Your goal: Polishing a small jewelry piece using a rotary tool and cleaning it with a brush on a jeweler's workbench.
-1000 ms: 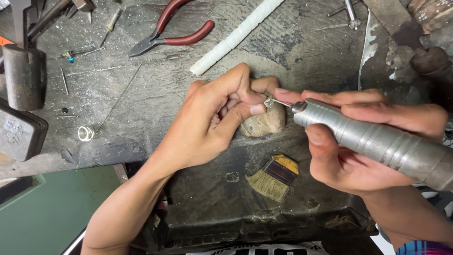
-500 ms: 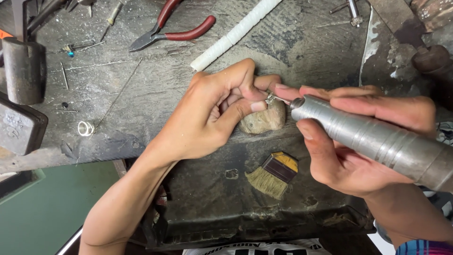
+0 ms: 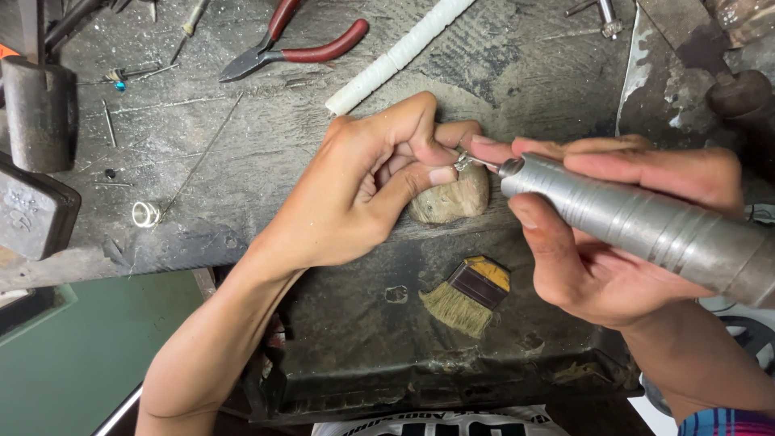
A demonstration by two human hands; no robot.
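Left hand [image 3: 363, 190] pinched narrow, thumb and fingertips clamping a small silver piece [image 3: 462, 161] at frame centre, braced on the worn wooden bench pin [image 3: 452, 198], probably to steady it against the tool. Right hand [image 3: 613, 234] wrapped around a grey metal rotary handpiece [image 3: 638, 218], held like a pen, its tip meeting the silver piece just beside the left thumb. Below centre, a small bristle brush [image 3: 468, 295] lying in the dark catch tray [image 3: 363, 355]. On the scarred worktop [image 3: 242, 161]: a silver ring [image 3: 146, 213] at left near the front edge, red-handled pliers [image 3: 291, 48] and a white wrapped rod [image 3: 395, 56] along the top, well apart from both hands. Open room mostly between ring and left wrist; dark steel blocks [image 3: 36, 113] crowding the left edge.
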